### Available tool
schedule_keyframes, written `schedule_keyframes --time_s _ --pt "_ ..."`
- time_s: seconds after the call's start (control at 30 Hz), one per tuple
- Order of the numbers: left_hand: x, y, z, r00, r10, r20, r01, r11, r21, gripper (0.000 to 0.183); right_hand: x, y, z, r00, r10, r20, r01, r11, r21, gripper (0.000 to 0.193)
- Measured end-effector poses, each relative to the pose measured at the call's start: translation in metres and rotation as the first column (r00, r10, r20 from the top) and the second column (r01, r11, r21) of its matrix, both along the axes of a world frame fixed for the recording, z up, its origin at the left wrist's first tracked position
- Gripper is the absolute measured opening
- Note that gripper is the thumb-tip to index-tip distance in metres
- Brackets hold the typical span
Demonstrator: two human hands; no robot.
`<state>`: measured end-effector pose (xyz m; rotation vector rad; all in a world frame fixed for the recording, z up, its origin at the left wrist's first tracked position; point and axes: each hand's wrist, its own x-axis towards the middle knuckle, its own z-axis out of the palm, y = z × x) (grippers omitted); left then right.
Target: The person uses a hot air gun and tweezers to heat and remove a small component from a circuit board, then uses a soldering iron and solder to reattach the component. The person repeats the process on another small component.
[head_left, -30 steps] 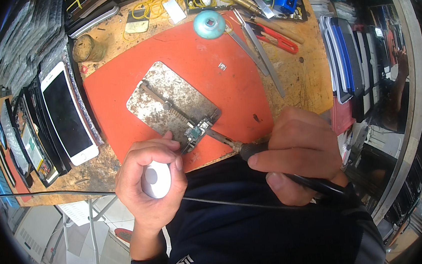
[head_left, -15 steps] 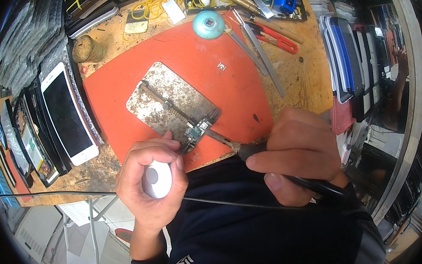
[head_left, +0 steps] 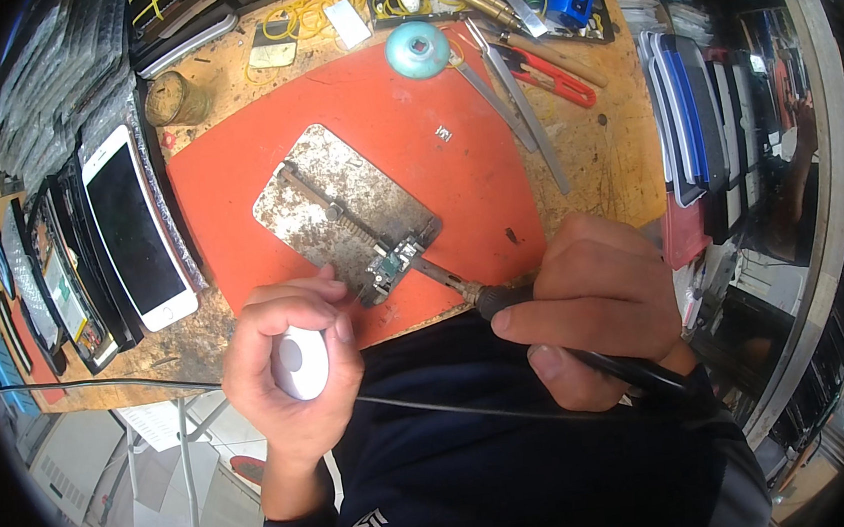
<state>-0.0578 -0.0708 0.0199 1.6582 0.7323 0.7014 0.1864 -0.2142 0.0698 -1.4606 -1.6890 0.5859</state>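
My left hand (head_left: 290,355) is wrapped round a white rounded object (head_left: 302,364), whose smooth oval end with a grey disc faces up. It looks like a small bottle, but the fingers hide the rest. My right hand (head_left: 592,314) grips a soldering iron (head_left: 491,301) by its dark handle. The iron's metal tip reaches the small green circuit board (head_left: 394,259); whether it touches is too fine to tell. That board sits clamped at the near end of a stained metal holder plate (head_left: 318,162). My left fingertips are just left of the board, apart from it.
Under the holder lies a red mat (head_left: 224,180) on a wooden bench. A small metal part (head_left: 444,133), a teal round-topped container (head_left: 417,50), tweezers (head_left: 497,66) and a red-handled tool (head_left: 556,76) lie beyond. A white phone (head_left: 138,228) leans at left; a cable (head_left: 101,386) crosses behind my hands.
My left hand has shifted slightly left and down, away from the board, tilting the white object. My right hand and the soldering iron have hardly moved.
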Motion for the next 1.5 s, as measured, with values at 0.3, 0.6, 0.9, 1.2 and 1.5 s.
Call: schedule_keyframes --time_s 0.3,0.6,0.9,1.2,1.5 --pt "-0.004 0.009 0.004 0.984 0.140 -0.109 -0.108 0.961 0.254 0.020 -0.002 0.001 -0.003 1.000 -0.009 -0.008 0.010 1.000 0.027 0.034" --pt "0.016 0.028 0.006 0.902 0.268 -0.339 0.101 0.632 0.769 0.034 -0.003 -0.003 0.002 0.992 -0.121 0.024 0.118 0.990 0.078 0.027" --pt "0.046 0.053 0.031 0.801 0.135 -0.583 0.529 0.296 0.795 0.015 0.006 -0.027 -0.066 0.823 -0.538 0.184 0.417 0.791 0.447 0.036" --pt "0.058 0.069 0.034 0.615 0.095 -0.783 0.762 0.181 0.621 0.008 0.014 -0.042 -0.093 0.784 -0.621 -0.011 0.574 0.717 0.395 0.032" --pt "0.058 0.052 0.024 0.574 0.214 -0.790 0.550 0.614 0.566 0.032 0.014 -0.040 -0.094 0.801 -0.598 0.011 0.528 0.716 0.457 0.032"
